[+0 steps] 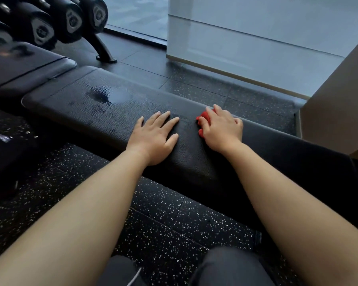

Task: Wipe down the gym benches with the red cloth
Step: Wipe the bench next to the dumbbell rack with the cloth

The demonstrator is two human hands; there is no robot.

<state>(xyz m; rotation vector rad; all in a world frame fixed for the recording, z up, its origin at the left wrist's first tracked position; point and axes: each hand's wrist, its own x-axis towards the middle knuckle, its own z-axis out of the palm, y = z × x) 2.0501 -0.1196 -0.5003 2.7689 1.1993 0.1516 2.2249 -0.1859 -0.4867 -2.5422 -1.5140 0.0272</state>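
Note:
A long black padded gym bench [103, 108] runs from the upper left to the right across the view. My left hand [153, 137] lies flat on its pad, fingers spread, holding nothing. Just to the right, my right hand [221, 129] presses a bunched red cloth [204, 120] against the pad; only the cloth's left part shows from under the fingers. A wet-looking patch [105, 96] marks the pad farther left.
A second black bench pad [25, 65] adjoins at the upper left. Behind it stands a rack of black dumbbells [70, 19]. Speckled rubber floor [163, 223] lies below, a glass wall [256, 44] at the back, a beige wall [335, 112] on the right.

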